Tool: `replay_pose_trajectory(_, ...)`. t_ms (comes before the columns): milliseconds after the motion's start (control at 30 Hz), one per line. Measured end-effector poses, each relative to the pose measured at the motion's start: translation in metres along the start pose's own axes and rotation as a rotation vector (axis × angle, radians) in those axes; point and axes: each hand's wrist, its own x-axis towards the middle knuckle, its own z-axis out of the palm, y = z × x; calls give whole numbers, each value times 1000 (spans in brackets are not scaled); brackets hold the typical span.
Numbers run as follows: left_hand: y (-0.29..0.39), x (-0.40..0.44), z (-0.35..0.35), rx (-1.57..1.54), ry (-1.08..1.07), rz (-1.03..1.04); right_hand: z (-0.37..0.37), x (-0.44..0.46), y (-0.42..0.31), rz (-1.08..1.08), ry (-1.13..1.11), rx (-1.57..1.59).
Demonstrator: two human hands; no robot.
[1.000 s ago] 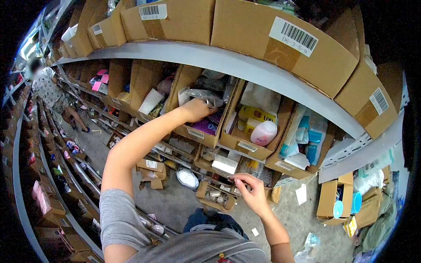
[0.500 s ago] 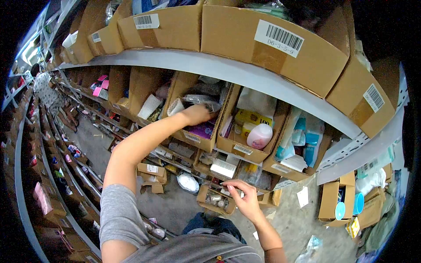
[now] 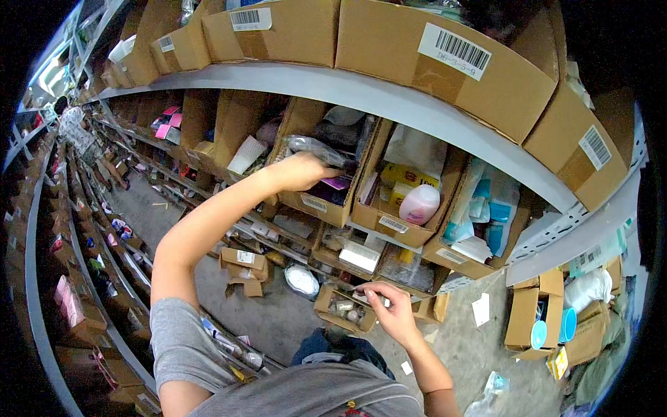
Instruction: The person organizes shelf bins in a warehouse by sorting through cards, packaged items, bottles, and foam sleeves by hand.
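My left hand (image 3: 304,172) reaches into a cardboard bin (image 3: 321,210) on the middle shelf, fingers closed at a clear plastic bag (image 3: 314,147); its fingertips are partly hidden in shadow. Below those fingers lies a purple package (image 3: 333,189). My right hand (image 3: 392,307) is held lower, in front of the shelf, thumb and fingers pinched on a thin, dark-edged thing seen nearly edge-on. To the right of the left hand's bin, another bin (image 3: 389,224) holds a pink bottle (image 3: 420,204) and a yellow package (image 3: 403,175).
Above runs a shelf edge (image 3: 278,78) under barcoded boxes (image 3: 389,55). Lower bins hold a white box (image 3: 360,257). On the floor are a silvery package (image 3: 301,280), an open carton (image 3: 522,320) and loose papers (image 3: 481,310). Another person (image 3: 75,128) stands far down the aisle.
My left hand has drawn back a little toward the bin's left side, and the clear plastic bag has shifted with it. My right hand stays low with its fingers pinched. The view has tilted slightly.
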Motion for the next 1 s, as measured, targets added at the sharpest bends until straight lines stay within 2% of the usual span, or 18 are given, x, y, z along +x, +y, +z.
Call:
replay_pose_trajectory(67, -5, -5, -3, -125, 94, -49, 0, 0, 0, 0, -10, -7)
replay_pose_trajectory(167, -9, -13, -11, -189, 113, -32, 2, 1, -2, -40, -19, -11)
replay_pose_trajectory(200, 2, -16, -32, -194, 20, -79, 3, 2, -2, -45, -27, -8)
replay_pose_trajectory(233, 3, -19, -31, -194, 18, -82, 3, 3, -3, -51, -32, -5)
replay_pose_trajectory(300, 2, -27, -29, -172, 42, -27, 5, 3, -3, -41, -40, 7)
replay_pose_trajectory(367, 18, -35, -46, -115, -39, -26, 4, 6, -3, -33, -42, 17)
replay_pose_trajectory(400, 22, -38, -46, -55, 37, 43, 3, 9, -3, -47, -51, -10)
replay_pose_trajectory(500, 28, -43, -53, 10, -40, -13, 6, 23, 8, -27, -57, 12)
replay_pose_trajectory(567, 28, -46, -53, 62, -85, 1, 5, 43, 21, 34, -115, 234)
replay_pose_trajectory(633, 33, -49, -58, 76, -78, -6, -3, 61, 1, 241, -199, 537)
replay_pose_trajectory(667, 36, -50, -63, 79, -79, -2, -5, 71, -1, 239, -196, 539)
replay_pose_trajectory(733, 43, -54, -73, 77, -183, -44, -5, 87, 0, 358, -400, 782)
replay_pose_trajectory(767, 46, -55, -75, 78, -185, -43, 0, 92, 1, 358, -400, 784)
replay_pose_trajectory(867, 52, -61, -77, 96, -184, -39, 21, 111, 8, 513, -609, 1315)
replay_pose_trajectory(933, 57, -66, -76, 160, -130, -13, 32, 120, 5, 479, -567, 1388)
replay_pose_trajectory(967, 63, -68, -77, 211, -191, -41, 36, 124, 3, 445, -527, 1457)
replay_pose_trajectory(1000, 65, -71, -75, 236, -103, 3, 38, 126, -6, 393, -456, 1458)
